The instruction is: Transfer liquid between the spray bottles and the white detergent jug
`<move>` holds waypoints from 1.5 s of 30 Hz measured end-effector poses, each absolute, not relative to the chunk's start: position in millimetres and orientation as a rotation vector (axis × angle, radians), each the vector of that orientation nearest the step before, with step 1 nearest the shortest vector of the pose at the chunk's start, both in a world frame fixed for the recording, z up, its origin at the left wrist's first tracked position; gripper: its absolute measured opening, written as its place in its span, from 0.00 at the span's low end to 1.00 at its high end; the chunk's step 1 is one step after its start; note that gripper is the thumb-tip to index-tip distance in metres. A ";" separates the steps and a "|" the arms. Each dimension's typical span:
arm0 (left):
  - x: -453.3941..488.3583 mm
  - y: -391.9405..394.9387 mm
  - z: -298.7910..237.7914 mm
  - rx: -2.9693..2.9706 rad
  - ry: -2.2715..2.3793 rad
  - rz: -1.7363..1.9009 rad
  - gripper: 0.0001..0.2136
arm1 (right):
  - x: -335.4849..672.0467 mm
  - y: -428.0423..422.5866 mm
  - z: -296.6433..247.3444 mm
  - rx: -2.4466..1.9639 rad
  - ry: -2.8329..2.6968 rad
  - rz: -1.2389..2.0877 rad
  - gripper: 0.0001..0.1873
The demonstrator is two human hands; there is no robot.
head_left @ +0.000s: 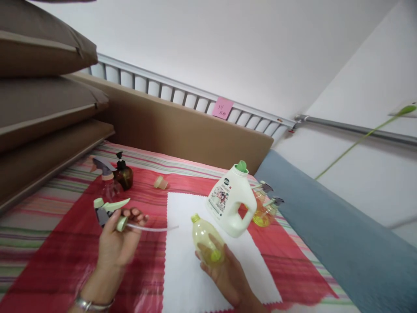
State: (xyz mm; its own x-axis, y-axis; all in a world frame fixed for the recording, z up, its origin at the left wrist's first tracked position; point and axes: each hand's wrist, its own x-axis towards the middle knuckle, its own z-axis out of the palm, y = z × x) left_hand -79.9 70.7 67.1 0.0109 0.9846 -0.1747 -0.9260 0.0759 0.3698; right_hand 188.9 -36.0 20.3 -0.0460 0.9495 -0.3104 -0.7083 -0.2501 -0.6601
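Gripping a spray head [112,211], thin tube [153,228] sticking out, the left hand [117,243] hovers; the right hand [224,271] clasps an uncapped, tilted bottle [205,239] over the white cloth [182,269], where its liquid might spill

jug [231,202] on cloth [182,261], bottle [203,239] before it

- Bright, even, diffuse light; plain white wall [228,56] nearly washed out.
- Soft, faint shadow beneath white plastic jug with green cap [232,202].
- Motion blur smears red striped cloth [58,261] near the lower edge; left hand [117,245] and right hand [228,271] slightly soft.
- Wide-angle stretch and tilt at the edges.
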 end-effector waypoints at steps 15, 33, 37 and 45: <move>-11.9 28.9 41.6 0.544 0.406 1.092 0.13 | 141.9 -22.6 25.0 -0.783 -0.696 1.478 0.36; -21.4 27.2 46.8 0.817 0.504 1.048 0.19 | 150.7 -1.8 2.3 -1.201 -1.106 1.048 0.46; -19.1 27.2 43.1 0.685 0.383 0.896 0.22 | 137.9 4.1 -7.5 -1.231 -1.077 1.068 0.43; -10.1 28.9 35.0 0.473 0.197 0.858 0.17 | 138.1 0.5 -2.2 -1.145 -1.140 1.151 0.43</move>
